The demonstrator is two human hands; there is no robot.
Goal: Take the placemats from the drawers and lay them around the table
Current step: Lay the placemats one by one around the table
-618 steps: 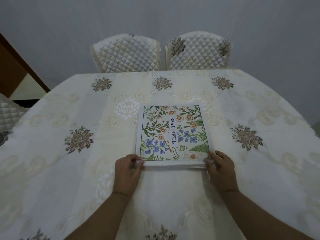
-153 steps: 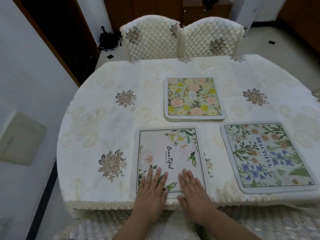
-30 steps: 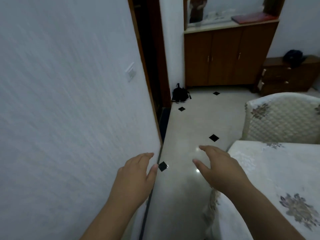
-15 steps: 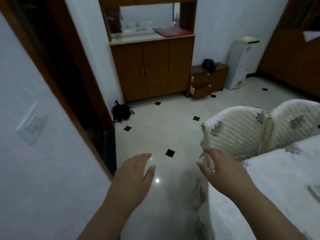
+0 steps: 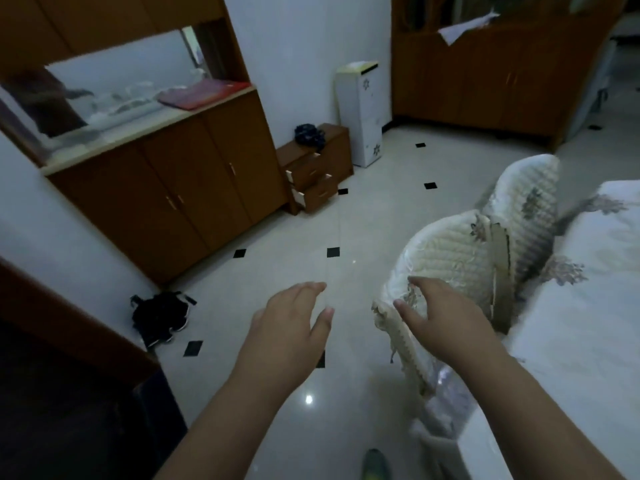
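Observation:
A small brown drawer unit (image 5: pixel 317 169) stands against the far wall, its two drawers pulled partly out. My left hand (image 5: pixel 289 329) hangs empty over the tiled floor, fingers relaxed. My right hand (image 5: pixel 441 318) is also empty, fingers spread, in front of the nearest quilted chair back (image 5: pixel 446 258). The table (image 5: pixel 588 306) with its cream floral cloth fills the right edge. No placemat shows in this view.
A long wooden sideboard (image 5: pixel 173 188) lines the left wall, with a red item on its counter. A white appliance (image 5: pixel 360 112) stands beside the drawers. A black bag (image 5: pixel 159 315) lies on the floor by a dark doorway. A second chair (image 5: pixel 523 199) stands behind the first.
The view has swung right from the wall and moved along the table side, so the drawers and the chairs look nearer. Both hands stay empty and raised in front of me.

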